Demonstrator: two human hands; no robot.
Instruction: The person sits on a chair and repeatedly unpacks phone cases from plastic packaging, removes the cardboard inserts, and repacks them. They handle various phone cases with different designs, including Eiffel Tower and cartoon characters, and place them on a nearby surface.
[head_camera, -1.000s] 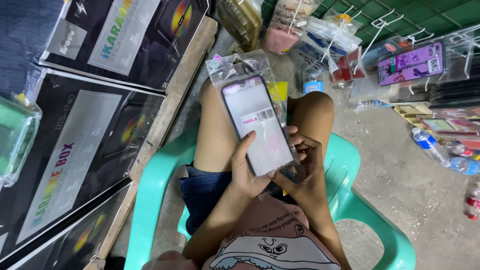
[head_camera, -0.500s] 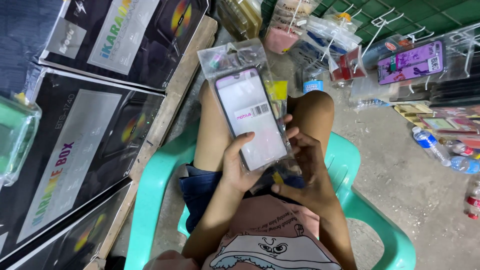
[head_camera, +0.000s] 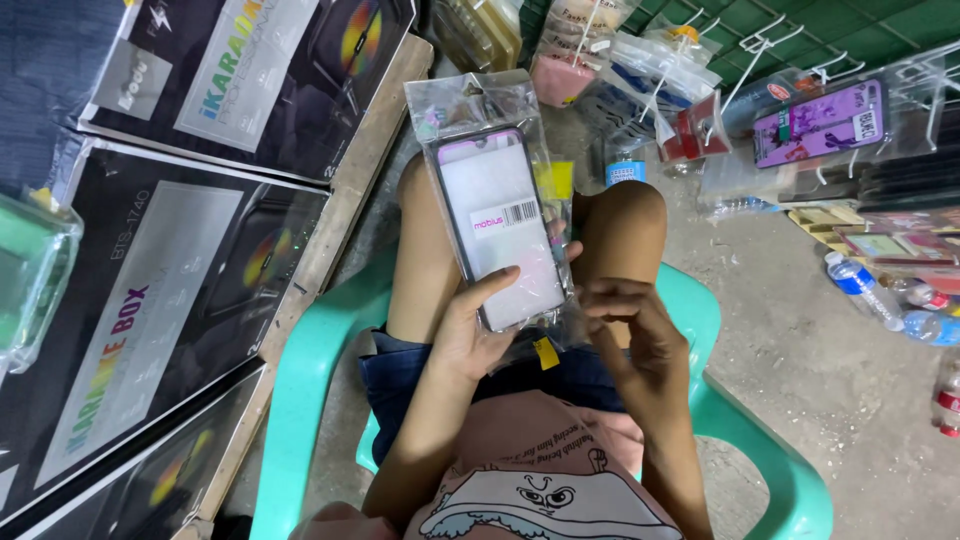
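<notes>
two hands work over one packaged phone case (head_camera: 497, 225), a clear plastic sleeve with a pale insert and a dark rim, held upright above the person's bare knees. the left hand (head_camera: 478, 335) grips the case's lower end, thumb laid across its front near the bottom edge, fingers wrapped behind it. the right hand (head_camera: 635, 335) sits just right of the case's lower right corner, fingers curled loosely inward; it seems not to touch the sleeve, though the gap is hard to read from this angle.

below the case, the person sits in a teal plastic chair (head_camera: 300, 400) whose armrests hem in both elbows. left of the case, close to the chair's arm, a wooden ledge (head_camera: 345, 215) carries large dark speaker boxes (head_camera: 150, 330), leaving little room on that side. right of the case lies bare concrete floor (head_camera: 790, 330), open as far as some water bottles (head_camera: 870, 290). above the case's top edge hang bagged accessories (head_camera: 640, 70) on wire hooks.
</notes>
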